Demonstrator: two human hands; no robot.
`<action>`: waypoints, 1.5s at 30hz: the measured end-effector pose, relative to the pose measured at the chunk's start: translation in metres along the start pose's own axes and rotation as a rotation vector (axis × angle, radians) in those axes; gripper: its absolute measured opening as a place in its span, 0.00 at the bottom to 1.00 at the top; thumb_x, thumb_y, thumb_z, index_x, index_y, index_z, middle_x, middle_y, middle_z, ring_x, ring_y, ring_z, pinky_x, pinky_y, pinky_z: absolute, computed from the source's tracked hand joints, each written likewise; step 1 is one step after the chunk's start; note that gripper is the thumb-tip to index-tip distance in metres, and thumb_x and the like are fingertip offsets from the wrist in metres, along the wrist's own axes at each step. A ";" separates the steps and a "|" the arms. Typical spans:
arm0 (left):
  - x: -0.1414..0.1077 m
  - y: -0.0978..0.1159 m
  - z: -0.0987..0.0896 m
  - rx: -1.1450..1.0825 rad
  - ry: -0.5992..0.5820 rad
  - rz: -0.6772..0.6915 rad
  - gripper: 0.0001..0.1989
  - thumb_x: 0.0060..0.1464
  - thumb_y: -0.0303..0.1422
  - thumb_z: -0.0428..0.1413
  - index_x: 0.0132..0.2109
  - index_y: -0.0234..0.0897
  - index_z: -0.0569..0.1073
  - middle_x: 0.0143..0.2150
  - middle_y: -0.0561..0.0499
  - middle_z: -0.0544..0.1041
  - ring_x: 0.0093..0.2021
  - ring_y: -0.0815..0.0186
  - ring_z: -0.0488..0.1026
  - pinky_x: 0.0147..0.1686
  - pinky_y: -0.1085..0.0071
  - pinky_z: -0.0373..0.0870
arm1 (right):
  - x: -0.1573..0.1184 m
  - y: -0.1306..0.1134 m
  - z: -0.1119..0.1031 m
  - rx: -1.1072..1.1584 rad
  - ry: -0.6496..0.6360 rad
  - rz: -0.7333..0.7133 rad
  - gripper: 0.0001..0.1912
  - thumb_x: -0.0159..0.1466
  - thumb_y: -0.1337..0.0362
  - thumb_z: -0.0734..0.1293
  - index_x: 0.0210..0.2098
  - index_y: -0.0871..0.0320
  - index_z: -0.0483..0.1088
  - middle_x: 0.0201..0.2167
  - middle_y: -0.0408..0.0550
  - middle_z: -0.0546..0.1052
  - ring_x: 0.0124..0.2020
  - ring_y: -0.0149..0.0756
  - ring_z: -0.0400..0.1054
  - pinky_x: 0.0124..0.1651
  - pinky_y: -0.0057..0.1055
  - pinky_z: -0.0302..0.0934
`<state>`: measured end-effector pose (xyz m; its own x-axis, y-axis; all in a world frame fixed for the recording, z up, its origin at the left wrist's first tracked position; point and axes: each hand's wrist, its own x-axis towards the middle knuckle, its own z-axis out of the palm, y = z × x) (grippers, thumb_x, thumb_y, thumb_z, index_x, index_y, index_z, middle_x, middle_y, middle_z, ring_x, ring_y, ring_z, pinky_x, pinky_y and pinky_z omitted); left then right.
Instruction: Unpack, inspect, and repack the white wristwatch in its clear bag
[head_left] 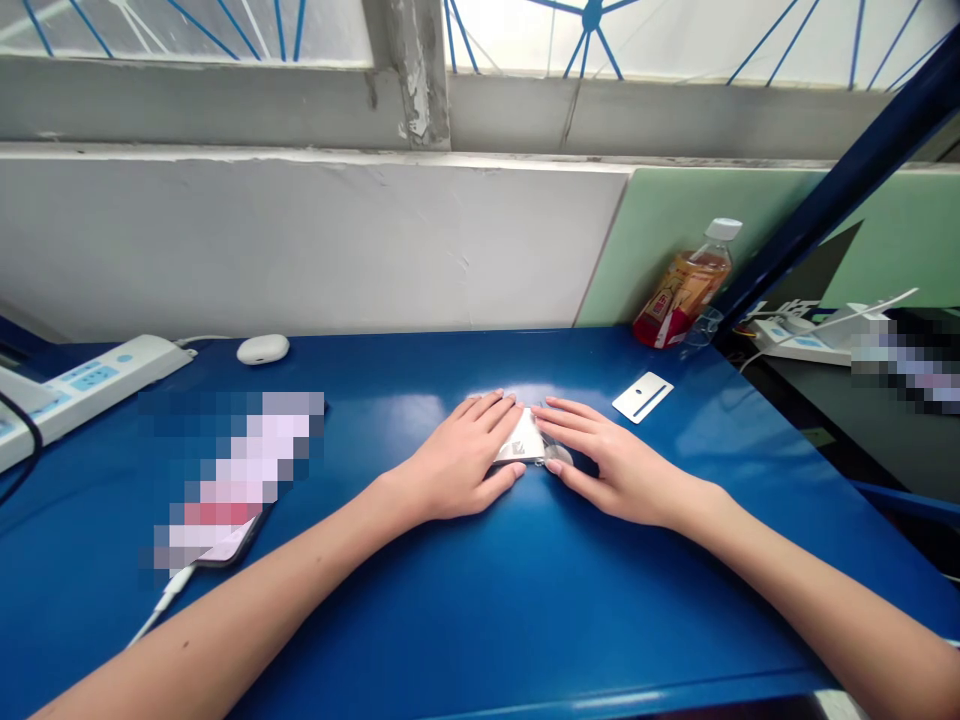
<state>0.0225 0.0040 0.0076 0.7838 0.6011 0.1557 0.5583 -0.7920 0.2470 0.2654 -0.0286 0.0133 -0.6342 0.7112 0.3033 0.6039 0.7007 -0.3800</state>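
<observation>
Two hands, loosely open, touch a white object on the glossy blue table below a white wall.

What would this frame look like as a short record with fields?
Left hand: palm down over a small white flat item
Right hand: at the item's right end, partly covering a clear round piece
Surface: blue table
Right of hands: white card, capped bottle
Left of hands: phone with cable, white rounded case, power strip
</observation>
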 end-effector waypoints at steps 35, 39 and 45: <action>0.002 -0.001 0.002 -0.015 0.004 0.026 0.28 0.70 0.42 0.43 0.68 0.28 0.55 0.69 0.36 0.60 0.70 0.51 0.54 0.67 0.53 0.52 | 0.000 0.023 0.008 0.016 0.165 0.036 0.19 0.68 0.70 0.60 0.56 0.59 0.73 0.59 0.59 0.72 0.64 0.50 0.63 0.63 0.53 0.61; 0.000 -0.001 0.001 -0.115 0.017 0.080 0.26 0.70 0.39 0.43 0.69 0.33 0.53 0.69 0.39 0.60 0.70 0.55 0.55 0.67 0.55 0.55 | 0.001 0.028 0.002 -0.064 0.232 -0.034 0.20 0.67 0.73 0.60 0.55 0.57 0.72 0.56 0.57 0.75 0.60 0.47 0.67 0.60 0.49 0.65; -0.001 0.000 -0.001 -0.181 0.024 0.141 0.26 0.71 0.39 0.42 0.71 0.36 0.51 0.70 0.40 0.58 0.71 0.56 0.53 0.68 0.54 0.54 | 0.003 0.030 -0.007 -0.047 0.306 -0.169 0.13 0.67 0.70 0.65 0.49 0.54 0.76 0.44 0.52 0.81 0.46 0.43 0.74 0.47 0.42 0.71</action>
<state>0.0214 0.0030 0.0085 0.8430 0.4895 0.2230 0.3836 -0.8377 0.3886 0.2845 -0.0054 0.0089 -0.5573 0.5644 0.6091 0.5288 0.8067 -0.2637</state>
